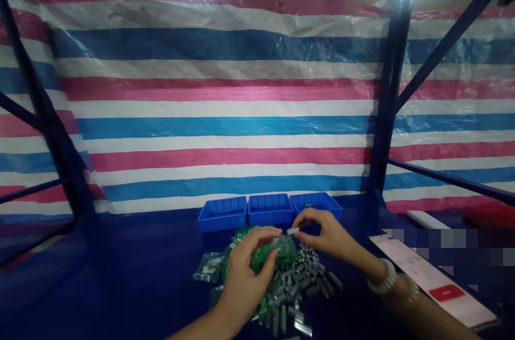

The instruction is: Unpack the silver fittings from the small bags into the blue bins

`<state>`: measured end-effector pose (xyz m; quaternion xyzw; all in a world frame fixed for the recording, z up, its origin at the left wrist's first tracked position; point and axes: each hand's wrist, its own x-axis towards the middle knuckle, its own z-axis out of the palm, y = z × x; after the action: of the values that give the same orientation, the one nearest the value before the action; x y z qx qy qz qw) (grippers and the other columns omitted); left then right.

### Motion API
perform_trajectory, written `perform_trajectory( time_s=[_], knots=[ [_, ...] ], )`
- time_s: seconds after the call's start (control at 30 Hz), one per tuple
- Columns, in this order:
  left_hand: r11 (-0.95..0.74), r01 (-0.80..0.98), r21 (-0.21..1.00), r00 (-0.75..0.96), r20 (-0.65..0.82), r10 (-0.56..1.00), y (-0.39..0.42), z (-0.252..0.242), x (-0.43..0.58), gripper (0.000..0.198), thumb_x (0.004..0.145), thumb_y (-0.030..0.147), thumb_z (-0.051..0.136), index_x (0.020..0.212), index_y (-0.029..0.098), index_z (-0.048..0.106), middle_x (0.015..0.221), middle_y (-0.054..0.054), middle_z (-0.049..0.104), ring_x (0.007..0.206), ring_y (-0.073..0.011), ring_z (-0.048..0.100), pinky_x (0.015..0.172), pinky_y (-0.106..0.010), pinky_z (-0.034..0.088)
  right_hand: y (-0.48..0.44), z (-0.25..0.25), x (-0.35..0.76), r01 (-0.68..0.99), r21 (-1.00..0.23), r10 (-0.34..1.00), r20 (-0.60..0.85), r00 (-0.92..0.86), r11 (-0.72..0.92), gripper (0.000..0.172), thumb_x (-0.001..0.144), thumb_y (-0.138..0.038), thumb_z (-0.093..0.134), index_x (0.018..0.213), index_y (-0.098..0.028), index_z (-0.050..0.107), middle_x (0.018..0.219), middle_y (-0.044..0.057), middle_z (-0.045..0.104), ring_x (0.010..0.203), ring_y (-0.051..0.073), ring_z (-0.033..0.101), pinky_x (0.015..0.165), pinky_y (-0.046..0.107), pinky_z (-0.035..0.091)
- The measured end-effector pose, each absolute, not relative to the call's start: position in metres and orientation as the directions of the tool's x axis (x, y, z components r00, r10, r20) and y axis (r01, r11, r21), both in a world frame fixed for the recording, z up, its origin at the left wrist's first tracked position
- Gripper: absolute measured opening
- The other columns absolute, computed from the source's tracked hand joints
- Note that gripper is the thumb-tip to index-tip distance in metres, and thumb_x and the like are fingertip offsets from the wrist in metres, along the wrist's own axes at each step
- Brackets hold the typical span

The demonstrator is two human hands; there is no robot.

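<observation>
Your right hand point(328, 235) has its grip closed on a small whitish tube-shaped piece point(293, 231), pinched by one end between thumb and fingertips and held just above the heap, in front of the trays. Your left hand point(245, 275) is curled just beside the free end, thumb and forefinger drawn close together. I cannot tell whether that grip holds anything or only nears the piece.

The piece looks light and stiff, probably smooth enough to slip or roll, so a fingertip pinch near one end, or across its middle, should hold it without much squeeze.

Directly beneath your hands lies a loose heap of short grey cylindrical parts point(300, 275) on the dark blue tabletop point(140, 275), and they would likely scatter if brushed. A crumpled green translucent plastic bag point(263, 254) sits under your left fingers, with clear packets of similar parts point(209, 267) to its left.

Behind the heap, three shallow blue plastic trays point(269, 217) stand side by side against the pink, white and blue striped tarpaulin point(225, 115). A white beaded bracelet point(384, 278) circles your right wrist, and a phone with a red on-screen button point(426, 275) lies near that forearm. A dark blue steel upright point(388, 115) rises behind the right-hand tray.
</observation>
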<state>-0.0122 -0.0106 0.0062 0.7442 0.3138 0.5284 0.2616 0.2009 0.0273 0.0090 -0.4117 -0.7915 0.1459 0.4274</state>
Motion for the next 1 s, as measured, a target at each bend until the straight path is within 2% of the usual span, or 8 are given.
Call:
perform_trajectory(
  time_s=[0.1,0.2,0.3,0.4,0.7,0.83,0.9,1.0],
  knots=[
    [-0.652,0.196,0.733,0.247,0.606,0.756,-0.012,0.003,-0.011,0.022,0.083,0.016,0.055,0.102,0.024,0.062,0.104,-0.006,0.067,0.1,-0.0226,0.064,0.09,-0.037,0.052,0.055,0.012,0.224,0.754,-0.451,0.772,0.625,-0.116,0.478,0.013,0.081,-0.03,0.062,0.082,-0.019,0.068,0.083,0.006,0.071,0.082,0.022,0.064,0.077,0.034,0.049],
    [-0.641,0.173,0.748,0.267,0.591,0.761,-0.013,-0.002,-0.01,0.026,0.082,0.015,0.054,0.106,0.024,0.058,0.105,-0.006,0.066,0.098,-0.0221,0.065,0.087,-0.035,0.053,0.069,0.011,0.24,0.82,-0.441,0.781,0.624,-0.012,0.365,0.024,0.081,-0.032,0.062,0.098,-0.015,0.066,0.098,0.014,0.069,0.096,0.03,0.061,0.086,0.044,0.045],
    [-0.642,0.165,0.749,0.282,0.588,0.758,-0.014,-0.005,-0.01,0.027,0.081,0.013,0.053,0.106,0.025,0.057,0.105,-0.004,0.065,0.098,-0.0209,0.064,0.088,-0.034,0.052,0.047,0.002,0.249,0.841,-0.425,0.807,0.59,-0.022,0.334,0.032,0.078,-0.032,0.065,0.105,-0.015,0.065,0.1,0.014,0.068,0.096,0.031,0.061,0.086,0.043,0.046],
    [-0.618,0.15,0.772,0.277,0.567,0.775,-0.017,-0.004,-0.009,0.025,0.081,0.013,0.053,0.103,0.025,0.057,0.101,-0.004,0.065,0.096,-0.0201,0.063,0.084,-0.032,0.053,0.0,-0.018,0.251,0.844,-0.425,0.849,0.524,-0.064,0.326,0.026,0.073,-0.035,0.069,0.094,-0.02,0.069,0.088,0.009,0.071,0.083,0.027,0.064,0.076,0.037,0.05],
    [-0.528,0.109,0.843,0.319,0.473,0.821,-0.033,-0.001,-0.001,0.021,0.078,0.014,0.053,0.095,0.024,0.058,0.094,-0.005,0.065,0.083,-0.0182,0.063,0.069,-0.027,0.053,-0.049,-0.066,0.243,0.832,-0.529,0.913,0.402,0.074,0.165,0.009,0.071,-0.022,0.061,0.073,-0.022,0.069,0.08,0.009,0.068,0.078,0.029,0.063,0.073,0.041,0.049],
    [-0.476,0.127,0.87,0.295,0.425,0.856,-0.032,-0.001,0.0,0.017,0.077,0.018,0.058,0.093,0.022,0.06,0.086,-0.005,0.066,0.071,-0.0161,0.061,0.06,-0.025,0.049,-0.049,-0.039,0.237,0.647,-0.737,0.942,0.324,0.084,0.196,0.009,0.074,-0.029,0.059,0.076,-0.021,0.064,0.07,0.005,0.067,0.067,0.024,0.063,0.061,0.034,0.049],
    [-0.406,0.085,0.91,0.304,0.365,0.88,-0.028,0.0,-0.001,0.016,0.077,0.024,0.062,0.093,0.02,0.062,0.079,-0.004,0.065,0.063,-0.0147,0.059,0.055,-0.024,0.048,-0.049,-0.018,0.226,0.443,-0.861,0.961,0.275,-0.01,0.251,0.015,0.076,-0.035,0.062,0.08,-0.021,0.063,0.071,0.004,0.068,0.067,0.022,0.064,0.06,0.031,0.049],
    [-0.216,-0.033,0.976,0.33,0.215,0.919,-0.02,0.006,-0.003,0.028,0.075,0.037,0.069,0.095,0.018,0.066,0.071,-0.002,0.066,0.058,-0.0144,0.06,0.055,-0.025,0.05,-0.042,0.014,0.201,0.276,-0.911,0.948,0.27,-0.167,0.308,0.012,0.072,-0.029,0.067,0.079,-0.02,0.063,0.068,0.002,0.067,0.064,0.018,0.063,0.058,0.026,0.048]
  ],
)
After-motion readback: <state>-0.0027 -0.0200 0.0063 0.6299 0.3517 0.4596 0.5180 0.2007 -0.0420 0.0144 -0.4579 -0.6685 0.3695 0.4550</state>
